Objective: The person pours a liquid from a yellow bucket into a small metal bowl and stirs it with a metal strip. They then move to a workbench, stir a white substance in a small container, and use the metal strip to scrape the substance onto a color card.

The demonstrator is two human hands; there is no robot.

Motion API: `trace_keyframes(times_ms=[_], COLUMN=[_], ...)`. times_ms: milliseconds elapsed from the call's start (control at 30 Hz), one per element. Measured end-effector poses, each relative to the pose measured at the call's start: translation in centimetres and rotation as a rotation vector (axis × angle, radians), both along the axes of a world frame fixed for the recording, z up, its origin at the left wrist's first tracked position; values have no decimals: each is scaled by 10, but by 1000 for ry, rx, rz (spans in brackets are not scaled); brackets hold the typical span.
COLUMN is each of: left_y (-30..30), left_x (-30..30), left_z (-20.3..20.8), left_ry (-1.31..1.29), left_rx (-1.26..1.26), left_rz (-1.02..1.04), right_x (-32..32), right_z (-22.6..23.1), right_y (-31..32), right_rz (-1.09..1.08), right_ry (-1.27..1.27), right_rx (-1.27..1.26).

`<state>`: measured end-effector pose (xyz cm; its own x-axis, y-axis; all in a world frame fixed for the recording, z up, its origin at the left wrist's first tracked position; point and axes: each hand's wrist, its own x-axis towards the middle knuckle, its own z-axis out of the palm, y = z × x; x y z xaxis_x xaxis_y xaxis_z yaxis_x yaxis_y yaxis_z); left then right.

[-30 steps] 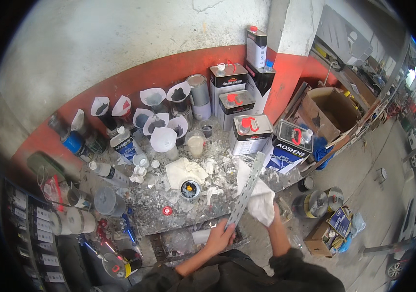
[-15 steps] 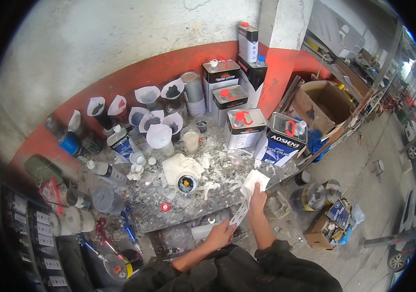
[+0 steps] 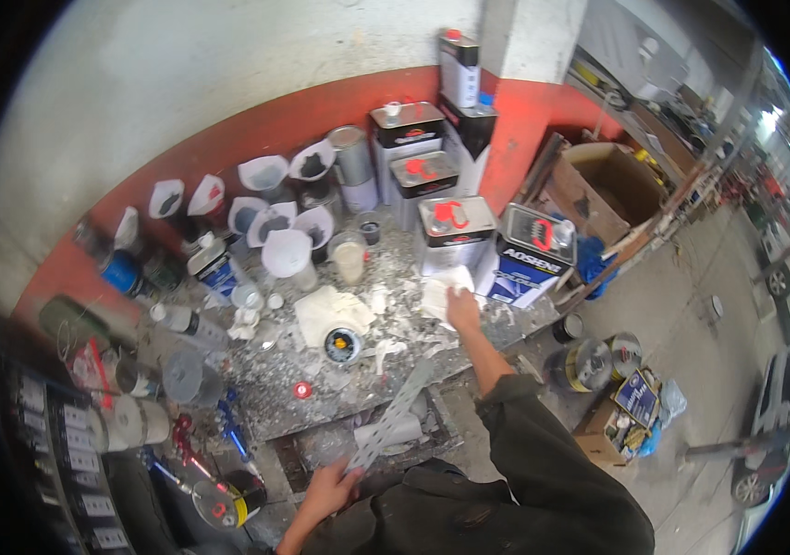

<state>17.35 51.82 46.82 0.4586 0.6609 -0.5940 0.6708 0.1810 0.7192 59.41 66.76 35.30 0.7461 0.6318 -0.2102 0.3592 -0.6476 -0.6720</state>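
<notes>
My left hand [image 3: 328, 490] is closed around the lower end of a long, flat, pale strip with rows of holes [image 3: 393, 416], slanting up over the bench's front edge. My right hand [image 3: 462, 313] reaches out over the bench, its fingers on a white paper wipe [image 3: 437, 290] just in front of the metal cans; the fingertips are partly hidden. Left of it, a small open pot with dark contents and something yellow in the middle [image 3: 343, 345] stands beside a larger white sheet [image 3: 317, 313]. Closer to the front edge lies a red cap [image 3: 302, 390].
Rectangular cans [image 3: 456, 231] stand at the back right. Several cups topped with paper cone filters [image 3: 287, 252] line the wall, near a cup of beige liquid [image 3: 349, 261]. Spray guns [image 3: 196, 449] hang at the front left. Drums [image 3: 585, 363] and a cardboard box [image 3: 603, 435] sit on the floor.
My right hand has moved away from the strip, carrying the wipe forward onto the bench by the cans. My left hand, still gripping the strip, has shifted left and down.
</notes>
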Motion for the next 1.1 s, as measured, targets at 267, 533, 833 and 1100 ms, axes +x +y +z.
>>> trace_keyframes(times_ms=[267,533,833,1100], left_y=[10,40,93,125], left_x=[-14,57,41,45], left_z=[-38,-48,-63,-104], left_ry=[71,-156,-576,-346], left_rx=[90,-339,-280,434], left_rz=[-148,-181,338,468], right_x=[-26,-139,-53,-35], right_z=[21,69,94,214], right_y=[-6,-157,-204,-152], right_rz=[403,1381,941,412], right_ry=[-312,-189,-593,-146], right_rx=[435,168,-33,479])
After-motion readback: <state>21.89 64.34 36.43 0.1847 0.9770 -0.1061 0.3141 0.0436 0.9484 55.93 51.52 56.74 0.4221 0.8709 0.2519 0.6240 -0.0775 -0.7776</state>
